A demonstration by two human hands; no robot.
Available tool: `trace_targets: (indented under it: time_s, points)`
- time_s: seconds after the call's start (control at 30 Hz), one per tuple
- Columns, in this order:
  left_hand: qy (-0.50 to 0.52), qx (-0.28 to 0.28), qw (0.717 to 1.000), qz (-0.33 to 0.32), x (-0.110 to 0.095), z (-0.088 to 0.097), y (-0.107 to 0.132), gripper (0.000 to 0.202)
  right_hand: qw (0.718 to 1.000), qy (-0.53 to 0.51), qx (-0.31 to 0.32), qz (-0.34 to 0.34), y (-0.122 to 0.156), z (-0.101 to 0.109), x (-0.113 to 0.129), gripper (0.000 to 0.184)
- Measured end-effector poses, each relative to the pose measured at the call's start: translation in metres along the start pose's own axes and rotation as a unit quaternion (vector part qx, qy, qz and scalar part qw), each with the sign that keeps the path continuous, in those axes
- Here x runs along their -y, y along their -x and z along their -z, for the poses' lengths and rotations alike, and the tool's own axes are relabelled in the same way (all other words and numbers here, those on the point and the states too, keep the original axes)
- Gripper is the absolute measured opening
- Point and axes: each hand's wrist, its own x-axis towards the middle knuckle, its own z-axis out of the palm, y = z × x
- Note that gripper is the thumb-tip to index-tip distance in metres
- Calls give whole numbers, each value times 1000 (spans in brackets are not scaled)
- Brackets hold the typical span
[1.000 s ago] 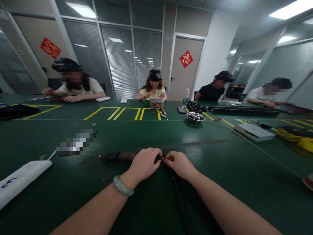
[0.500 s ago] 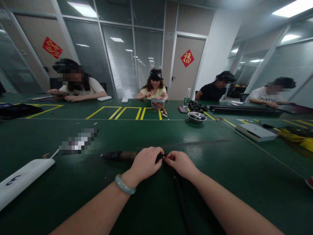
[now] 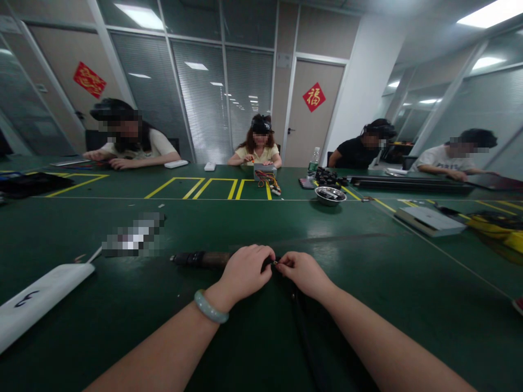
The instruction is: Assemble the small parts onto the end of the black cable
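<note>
A dark cylindrical tool lies across the green table, its barrel brownish and its narrow tip pointing left. My left hand, with a pale green bangle at the wrist, is closed over the tool's right part and covers it. Close beside it, my right hand pinches at a tiny shiny part near the tool's right end; its kind is too small to tell. A black cord or strap runs from under the right hand toward the table's near side.
A white power bank-like block with a cable lies left, near a blurred-out flat object. Farther off stand a metal bowl of parts, a wired metal box, a bottle and a white box. Several people sit opposite.
Both hands keep almost the same place and grip, with only slight finger movement at the shiny part. The whole view has shifted a little.
</note>
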Motion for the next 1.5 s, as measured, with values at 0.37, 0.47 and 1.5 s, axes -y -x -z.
trace_targets:
  time_s: [0.37,0.47,1.5]
  points:
    - [-6,-4,1000,11,-1,0,0,16,1000,-3,-4,9,0,-1,-1,19]
    - [-12,-2,1000,4,1,-2,-1,14,1000,-1,-4,7,0,-1,-1,19]
    - [-16,-9,1000,25,1,-3,1,19,1000,2,-6,-2,0,-1,-1,17]
